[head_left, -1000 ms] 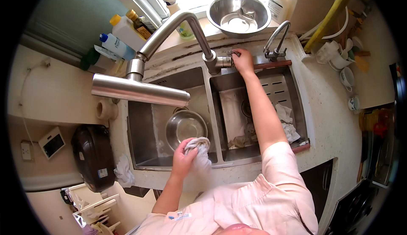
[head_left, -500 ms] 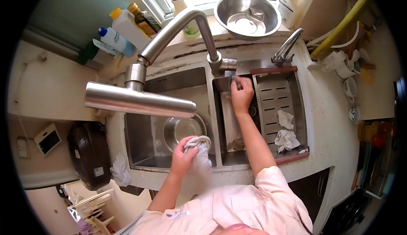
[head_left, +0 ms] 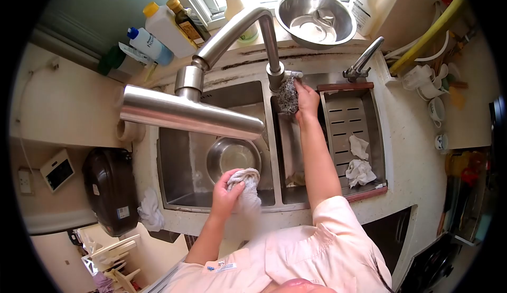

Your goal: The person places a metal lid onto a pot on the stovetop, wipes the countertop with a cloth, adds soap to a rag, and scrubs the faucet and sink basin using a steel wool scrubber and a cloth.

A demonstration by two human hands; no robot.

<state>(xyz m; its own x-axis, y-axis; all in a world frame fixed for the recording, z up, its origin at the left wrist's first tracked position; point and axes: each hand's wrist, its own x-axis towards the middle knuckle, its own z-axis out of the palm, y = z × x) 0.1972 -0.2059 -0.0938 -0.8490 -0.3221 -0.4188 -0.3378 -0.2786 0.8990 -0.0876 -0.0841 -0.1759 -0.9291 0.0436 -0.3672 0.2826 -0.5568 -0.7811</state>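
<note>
In the head view, my left hand (head_left: 226, 195) grips a bunched white cloth (head_left: 247, 187) over the front rim of the left basin. My right hand (head_left: 307, 100) is closed around a grey metal scourer (head_left: 288, 97), just below the lever at the base of the large faucet (head_left: 193, 114). A round metal bowl (head_left: 233, 158) sits in the left basin (head_left: 182, 179), partly under the faucet head. Crumpled white cloths (head_left: 360, 172) lie on the slotted tray (head_left: 340, 158) at the right basin.
Another metal bowl (head_left: 316, 21) stands on the window ledge beside a large bottle (head_left: 364, 7). Several bottles (head_left: 150, 44) line the back left. A small faucet (head_left: 359, 63) rises behind the tray. A dark brown container (head_left: 108, 190) is at the left.
My right hand has drawn back slightly from the faucet base, and the scourer now shows clearly in it. The slotted tray has come into fuller view. My left hand still holds the cloth.
</note>
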